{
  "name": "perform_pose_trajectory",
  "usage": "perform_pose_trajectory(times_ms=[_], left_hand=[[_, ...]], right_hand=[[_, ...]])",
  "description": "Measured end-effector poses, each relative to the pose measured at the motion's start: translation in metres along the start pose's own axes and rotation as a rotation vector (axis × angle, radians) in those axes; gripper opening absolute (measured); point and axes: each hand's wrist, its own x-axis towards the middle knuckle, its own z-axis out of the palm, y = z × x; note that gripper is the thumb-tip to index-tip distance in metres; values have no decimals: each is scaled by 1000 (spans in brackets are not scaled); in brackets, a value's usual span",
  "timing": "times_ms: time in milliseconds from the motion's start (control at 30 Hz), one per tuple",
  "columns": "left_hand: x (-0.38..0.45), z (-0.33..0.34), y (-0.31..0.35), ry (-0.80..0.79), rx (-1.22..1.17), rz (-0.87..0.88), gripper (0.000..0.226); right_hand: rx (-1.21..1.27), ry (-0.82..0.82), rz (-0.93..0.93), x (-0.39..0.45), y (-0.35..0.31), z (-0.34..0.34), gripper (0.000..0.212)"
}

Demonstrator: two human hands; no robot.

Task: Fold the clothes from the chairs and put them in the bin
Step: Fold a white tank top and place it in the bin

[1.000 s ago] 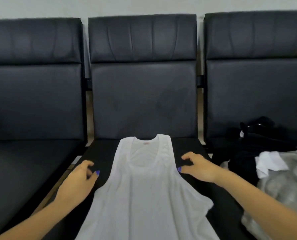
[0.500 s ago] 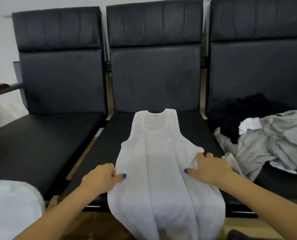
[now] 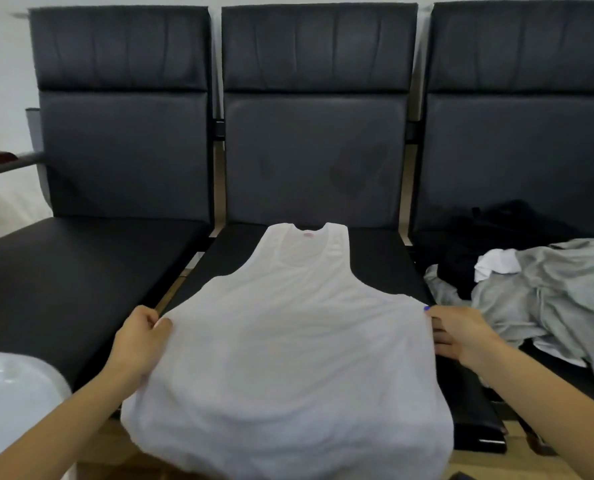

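Clothes for folding sit on a row of three dark padded chairs (image 3: 309,161), largest feature in view, backs against a pale wall. Middle seat carries a white tank top (image 3: 288,341), spread front-up, neck toward the backrest, hem hanging off the near seat edge. Right seat holds the unfolded heap (image 3: 545,292): grey garment on top, a white piece and something black beneath and behind. Left seat bare. A pale rounded shape (image 3: 8,393) shows at the near-left corner; possibly the bin, cannot tell.

Left hand (image 3: 139,344) grips the tank top's left side edge, fingers curled round the cloth. Right hand (image 3: 458,336) holds the right side edge, thumb on top, fingers wrapped under. The fabric between them looks drawn wide and mostly flat.

Step in hand, as judged: flattening and squaring the tank top before the first fold. Next move likely calls for bringing one side edge across to the other, or lifting the hem toward the neck, keeping both edges level so the thin cloth does not bunch or slide off the near edge.
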Motion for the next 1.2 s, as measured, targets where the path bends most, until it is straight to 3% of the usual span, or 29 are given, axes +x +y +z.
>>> perform_pose_trajectory(times_ms=[100, 200, 267, 400, 533, 600, 700, 833, 1067, 1133, 1200], left_hand=[[0, -2, 2, -12, -21, -4, 12], [0, 3, 8, -124, -281, -89, 43], [4, 6, 14, -213, -398, -128, 48], [18, 16, 22, -293, -366, -86, 26], [22, 23, 22, -275, -441, -23, 37], [21, 23, 22, -239, -506, -19, 42], [23, 21, 22, -143, -526, 35, 46], [28, 18, 21, -11, -520, 65, 47], [37, 31, 18, -187, -634, -83, 31], [44, 39, 17, -235, -554, -74, 37], [52, 47, 16, -225, -323, -15, 45]], right_hand=[[40, 23, 0, 9, 5, -6, 15], [41, 50, -3, 19, 9, -4, 19], [-40, 34, -2, 22, 12, -2, 25], [-71, -132, 22, 22, 15, 5, 18], [33, -241, 13, 30, 10, 15, 45], [13, -270, -58, 35, 5, 22, 43], [-7, -188, -176, 48, -2, 30, 61], [-68, -21, -270, 59, 0, 34, 53], [-143, 197, -338, 67, 5, 26, 46], [-173, 222, -353, 68, 8, 23, 45], [-187, 208, -343, 68, 11, 21, 44]])
